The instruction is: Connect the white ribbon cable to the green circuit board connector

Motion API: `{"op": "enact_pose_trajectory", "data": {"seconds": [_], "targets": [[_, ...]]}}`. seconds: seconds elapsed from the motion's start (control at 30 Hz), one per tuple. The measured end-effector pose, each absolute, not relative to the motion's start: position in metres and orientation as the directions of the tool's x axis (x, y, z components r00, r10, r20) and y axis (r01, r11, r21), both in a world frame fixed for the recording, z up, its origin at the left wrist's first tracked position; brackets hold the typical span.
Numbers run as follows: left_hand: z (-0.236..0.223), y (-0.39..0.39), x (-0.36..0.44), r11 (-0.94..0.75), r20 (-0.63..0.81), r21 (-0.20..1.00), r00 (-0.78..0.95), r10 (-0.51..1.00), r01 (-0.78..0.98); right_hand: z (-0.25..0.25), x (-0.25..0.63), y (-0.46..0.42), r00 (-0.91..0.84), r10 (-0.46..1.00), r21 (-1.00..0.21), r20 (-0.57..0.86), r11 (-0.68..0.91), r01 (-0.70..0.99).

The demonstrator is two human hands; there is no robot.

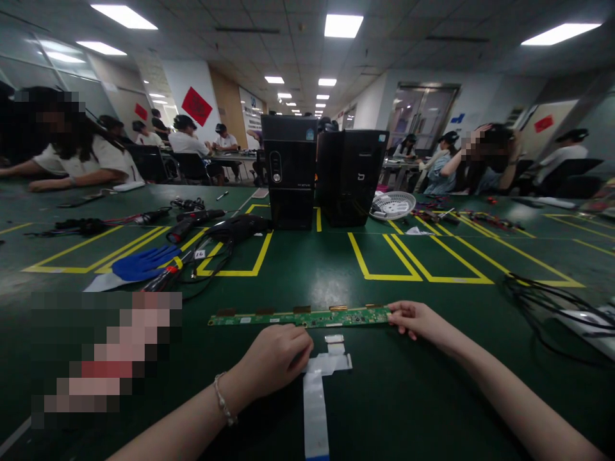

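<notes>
- Nearest us on the green table [408, 416], a white ribbon cable [316, 410] stretches away from the near edge, bends sideways, and has a small plug [335, 339] at its far end.
- Our left hand [283, 358], with a bracelet [223, 400] at the wrist, is curled by the cable's bend, its knuckles close to the circuit board; we cannot tell whether its fingers grip anything.
- Our right hand [408, 320] pinches the right end of the long green circuit board [346, 317], which lies crosswise before us, nearly parallel to the near edge, just beyond the plug.
- Towards the table's right edge we see looped black cords [533, 314].
- Towards the left edge lie a blue glove [144, 264] and, touching it, a red-and-black screwdriver [166, 278].
- Yellow tape [391, 278] marks boxes across the middle.
- Farther on, a black corded tool [243, 225] lies left of two computer towers [291, 173], which stand upright side by side; a white basket [393, 205] sits to their right.
- At the table's far left corner, a person in a white shirt [91, 160] leans on their forearms.
</notes>
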State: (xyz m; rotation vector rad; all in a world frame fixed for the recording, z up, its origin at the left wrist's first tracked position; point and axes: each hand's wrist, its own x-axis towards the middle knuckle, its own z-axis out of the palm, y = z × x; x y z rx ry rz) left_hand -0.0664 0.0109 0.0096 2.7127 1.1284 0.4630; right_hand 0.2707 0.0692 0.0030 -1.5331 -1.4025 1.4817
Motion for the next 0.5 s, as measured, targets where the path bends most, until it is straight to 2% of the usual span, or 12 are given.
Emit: {"op": "enact_pose_trajectory", "data": {"seconds": [0.23,0.43,0.5], "targets": [[0.009,0.011,-0.067,-0.7,0.212,0.293,0.67,0.712,0.651,0.003,0.278,0.062,-0.119,0.913,-0.893,-0.391,-0.345,0.288],[0.012,-0.005,-0.052,-0.701,0.257,0.447,0.671,0.695,0.555,0.01,0.286,0.056,-0.18,0.895,-0.891,-0.409,-0.349,0.291],[0.012,-0.013,-0.045,-0.707,0.25,0.46,0.686,0.683,0.537,0.01,0.29,0.056,-0.208,0.891,-0.892,-0.403,-0.332,0.308]]}}
